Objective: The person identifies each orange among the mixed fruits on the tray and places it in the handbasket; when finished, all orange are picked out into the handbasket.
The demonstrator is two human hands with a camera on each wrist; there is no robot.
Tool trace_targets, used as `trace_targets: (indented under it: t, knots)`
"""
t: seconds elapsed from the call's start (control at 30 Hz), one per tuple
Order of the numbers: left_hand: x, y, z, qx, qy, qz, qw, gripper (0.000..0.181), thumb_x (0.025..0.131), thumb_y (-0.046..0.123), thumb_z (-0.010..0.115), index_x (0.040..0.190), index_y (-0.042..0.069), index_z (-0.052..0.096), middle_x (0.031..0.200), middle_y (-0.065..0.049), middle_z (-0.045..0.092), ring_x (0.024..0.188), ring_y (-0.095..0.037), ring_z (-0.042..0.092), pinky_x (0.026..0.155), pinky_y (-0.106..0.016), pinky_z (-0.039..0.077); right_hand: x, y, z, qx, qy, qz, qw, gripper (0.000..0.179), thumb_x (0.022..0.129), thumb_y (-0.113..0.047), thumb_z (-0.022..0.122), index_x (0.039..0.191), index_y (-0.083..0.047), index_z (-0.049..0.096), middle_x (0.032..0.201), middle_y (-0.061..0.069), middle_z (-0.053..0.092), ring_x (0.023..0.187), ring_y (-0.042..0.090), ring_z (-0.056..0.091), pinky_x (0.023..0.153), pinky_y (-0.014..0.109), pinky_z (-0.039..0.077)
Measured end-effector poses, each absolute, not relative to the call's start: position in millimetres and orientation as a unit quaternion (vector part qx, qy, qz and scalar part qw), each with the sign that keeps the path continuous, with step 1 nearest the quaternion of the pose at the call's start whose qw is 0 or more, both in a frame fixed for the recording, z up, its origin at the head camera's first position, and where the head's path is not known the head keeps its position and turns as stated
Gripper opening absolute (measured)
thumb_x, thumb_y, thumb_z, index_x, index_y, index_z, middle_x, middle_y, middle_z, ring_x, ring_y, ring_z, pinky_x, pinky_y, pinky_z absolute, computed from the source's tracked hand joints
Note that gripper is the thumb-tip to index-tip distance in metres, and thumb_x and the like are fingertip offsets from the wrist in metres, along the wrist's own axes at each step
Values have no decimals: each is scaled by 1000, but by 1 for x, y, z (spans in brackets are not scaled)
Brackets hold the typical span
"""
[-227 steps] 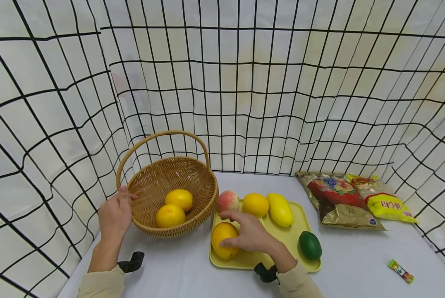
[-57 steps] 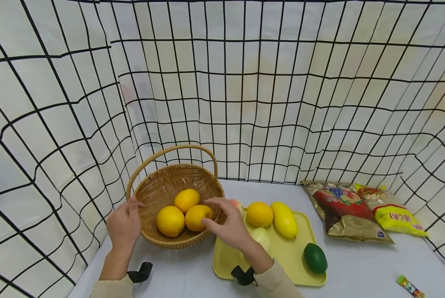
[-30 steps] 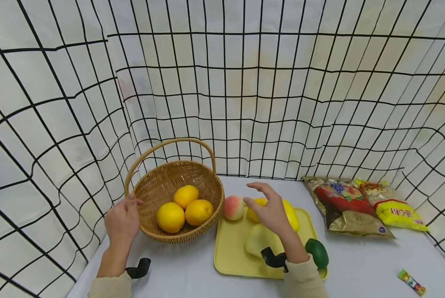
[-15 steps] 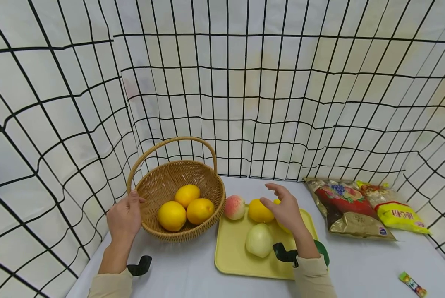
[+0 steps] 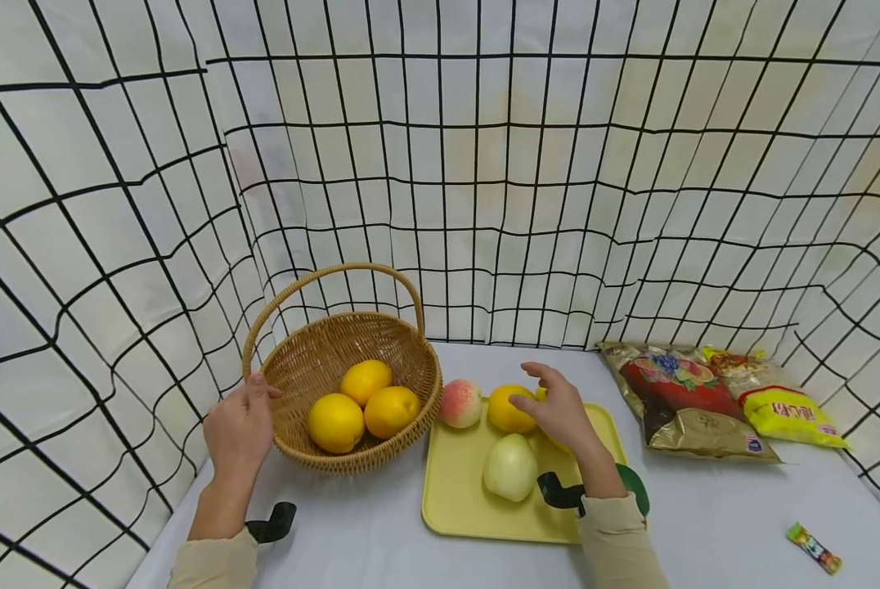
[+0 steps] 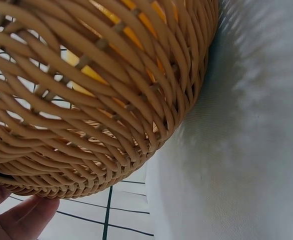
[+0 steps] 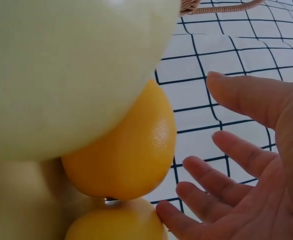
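Observation:
My left hand (image 5: 237, 425) grips the left rim of a wicker basket (image 5: 303, 348) beside the base of its handle. Three orange-yellow fruits (image 5: 335, 423) lie inside it. To the right, a pale yellow tray (image 5: 447, 495) holds a peach (image 5: 460, 403), an orange fruit (image 5: 509, 409) and a pale green rounded fruit (image 5: 511, 468). My right hand (image 5: 563, 415) hovers over the tray's far right part, fingers spread, holding nothing. It mostly covers a yellow mango (image 5: 541, 393); in the right wrist view my little finger is right by that mango (image 7: 119, 222).
A dark green avocado-like fruit (image 5: 634, 489) shows behind my right wrist. At the back right lie a gold and red bag (image 5: 686, 401) and a yellow packet (image 5: 786, 413). A small colourful wrapper (image 5: 814, 548) lies front right. Gridded cloth walls (image 5: 447, 164) stand behind.
My right hand carried one orange-yellow fruit from the tray into the basket, let go, and moved back right over the tray. The pale green fruit is uncovered. My left hand stays on the rim.

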State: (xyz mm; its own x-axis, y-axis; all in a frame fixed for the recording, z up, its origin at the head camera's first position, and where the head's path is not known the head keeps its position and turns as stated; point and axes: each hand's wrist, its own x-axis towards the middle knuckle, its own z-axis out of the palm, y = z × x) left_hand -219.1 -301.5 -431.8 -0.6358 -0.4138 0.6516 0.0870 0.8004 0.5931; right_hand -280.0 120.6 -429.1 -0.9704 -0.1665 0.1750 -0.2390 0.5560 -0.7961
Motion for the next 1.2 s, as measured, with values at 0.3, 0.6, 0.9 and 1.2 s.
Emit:
trace_targets:
  t: [0.3, 0.6, 0.9, 1.2]
  knots:
    - [-218, -303, -430, 102, -854, -301, 413, 69, 107, 43, 30, 74, -1, 72, 58, -16, 62, 51, -33, 52, 47, -34, 29, -283, 112, -433, 114, -885, 451, 21, 59, 87, -21, 75, 141, -12, 51, 142, 17, 50, 130, 40, 45, 103, 54, 39]
    - [-215, -302, -431, 103, -852, -307, 413, 69, 107, 42, 30, 74, -1, 72, 55, -16, 59, 52, -37, 54, 47, -34, 29, -283, 108, -440, 120, -891, 437, 3, 61, 87, -21, 75, 141, -8, 50, 142, 19, 50, 127, 38, 48, 103, 53, 38]
    - [-215, -301, -431, 107, -853, -307, 408, 66, 107, 40, 32, 75, -1, 72, 60, -19, 62, 63, -43, 60, 53, -40, 35, -285, 109, -451, 114, -898, 424, -7, 63, 86, -23, 75, 140, -5, 49, 138, 18, 53, 121, 35, 52, 101, 54, 39]
    - [-216, -300, -430, 107, -855, -300, 409, 66, 107, 40, 32, 74, -1, 72, 55, -15, 58, 58, -39, 57, 51, -37, 33, -285, 108, -454, 82, -909, 407, -22, 75, 83, -29, 77, 144, -2, 42, 136, 21, 53, 115, 35, 54, 97, 53, 41]
